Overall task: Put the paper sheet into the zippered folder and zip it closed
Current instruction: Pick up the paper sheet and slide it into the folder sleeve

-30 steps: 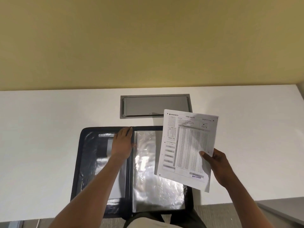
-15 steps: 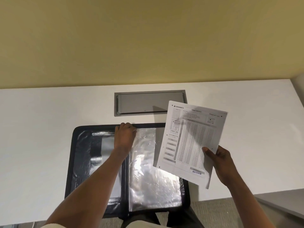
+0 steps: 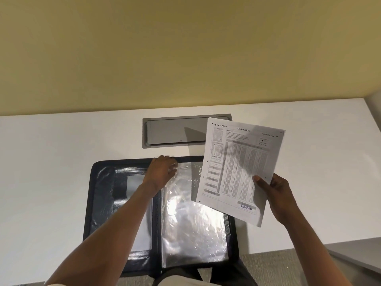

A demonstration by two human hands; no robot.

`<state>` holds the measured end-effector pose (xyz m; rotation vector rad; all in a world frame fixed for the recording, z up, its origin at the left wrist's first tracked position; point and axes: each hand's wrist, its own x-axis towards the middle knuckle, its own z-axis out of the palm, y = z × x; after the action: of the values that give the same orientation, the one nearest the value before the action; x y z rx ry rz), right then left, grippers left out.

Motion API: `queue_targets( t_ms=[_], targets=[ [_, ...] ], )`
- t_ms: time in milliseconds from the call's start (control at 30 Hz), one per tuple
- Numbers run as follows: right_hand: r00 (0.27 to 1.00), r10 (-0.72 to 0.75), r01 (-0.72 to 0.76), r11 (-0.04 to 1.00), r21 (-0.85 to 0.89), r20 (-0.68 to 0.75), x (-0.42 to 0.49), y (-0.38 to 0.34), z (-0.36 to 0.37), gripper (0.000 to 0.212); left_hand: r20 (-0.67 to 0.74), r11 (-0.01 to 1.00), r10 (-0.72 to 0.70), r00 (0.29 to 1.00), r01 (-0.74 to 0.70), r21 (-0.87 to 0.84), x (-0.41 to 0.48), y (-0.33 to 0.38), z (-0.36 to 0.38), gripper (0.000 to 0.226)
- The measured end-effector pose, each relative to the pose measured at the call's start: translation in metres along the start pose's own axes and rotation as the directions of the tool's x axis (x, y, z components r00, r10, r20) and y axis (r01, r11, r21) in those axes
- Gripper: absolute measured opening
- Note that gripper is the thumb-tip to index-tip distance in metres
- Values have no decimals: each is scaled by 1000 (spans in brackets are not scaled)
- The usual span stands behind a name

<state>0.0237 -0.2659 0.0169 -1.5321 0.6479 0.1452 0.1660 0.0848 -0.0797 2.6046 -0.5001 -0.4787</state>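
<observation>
The zippered folder (image 3: 103, 203) lies open flat on the white table (image 3: 41, 172), its near edge hanging over the table's front, so opening looks done while inserting the sheet and zipping are both left. Its dark cover looks like soft fabric with a bound rim; the left half carries a glossy pocket with a pale insert under it. The left hand (image 3: 162, 172) reaches across the spine to the far edge of the right half, fingers curled and apparently pinching the top lip of a clear plastic sleeve (image 3: 193, 230), as if to part its mouth; whether the mouth is open cannot be told. That sleeve is thin, crinkled film, throwing bright glare. Beyond the folder a grey metal hatch (image 3: 175, 131) sits flush in the table. To the right the paper sheet (image 3: 237, 162), a printed form dense with small grids, is held in the air over the folder's right part, not inside anything. The right hand (image 3: 276, 195) pinches its lower right edge, thumb on top.
</observation>
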Motion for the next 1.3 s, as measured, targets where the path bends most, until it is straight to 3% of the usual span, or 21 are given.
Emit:
queue_targets(
  t_ms=[167,400,667,767,1067,1300],
  targets=[
    [997,-70,70,997,-21,-14,9,-20,12,19,-62,999,19,998,-17,40,1,6,0,13],
    [984,-166,162,984,-73,-61,36,-54,32,18,-36,986,-84,996,78,-147,-6,8,5,18],
    [940,-327,339,918,-205,94,78,-107,77,9,-102,975,-103,989,81,-206,-20,21,18,17],
    [916,-363,398,873,-281,169,88,-123,97,18,-168,981,-57,984,24,-195,-27,29,26,19],
    [905,-295,408,807,-428,306,102,-125,136,23,-304,972,-34,952,-39,-230,-31,41,34,13],
    [902,-219,395,770,-502,373,110,-112,162,24,-281,976,-38,959,-24,-217,-26,42,33,16]
  ],
)
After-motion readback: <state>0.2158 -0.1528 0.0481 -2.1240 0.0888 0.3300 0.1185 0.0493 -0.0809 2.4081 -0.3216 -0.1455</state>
